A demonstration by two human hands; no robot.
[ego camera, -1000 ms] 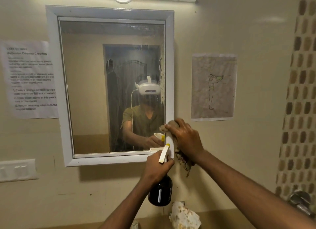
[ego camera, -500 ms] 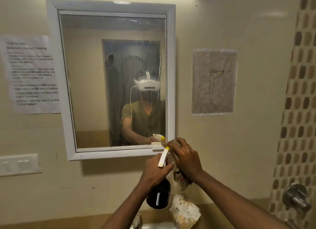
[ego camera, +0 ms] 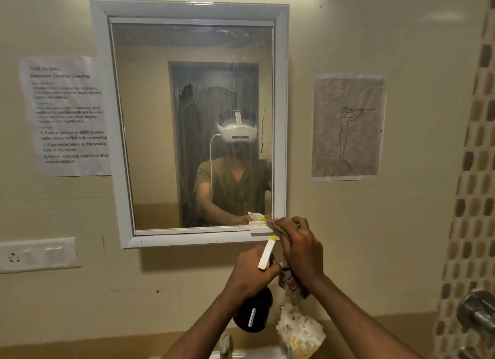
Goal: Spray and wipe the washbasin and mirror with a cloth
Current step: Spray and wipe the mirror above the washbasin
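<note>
A white-framed mirror [ego camera: 187, 123] hangs on the cream wall, its glass streaked. My left hand [ego camera: 251, 275] grips the neck of a dark spray bottle [ego camera: 254, 316] with a white trigger head, held just below the mirror's lower right corner. My right hand [ego camera: 300, 249] is closed on a stained cloth [ego camera: 300, 329] at that corner of the frame; the cloth hangs down beneath my hand. A sliver of the white washbasin [ego camera: 254, 353] shows at the bottom edge, with a tap [ego camera: 225, 342] in front of it.
A printed instruction sheet [ego camera: 69, 115] is taped left of the mirror, a drawing on paper [ego camera: 348, 128] to the right. A switch plate [ego camera: 34, 254] sits low on the left wall. Mosaic tiles and a chrome valve [ego camera: 476, 310] stand at the right edge.
My right hand with the cloth has slid down the mirror's right frame to its bottom corner. The view has tilted down, bringing the basin edge into sight. The bottle stays in my left hand.
</note>
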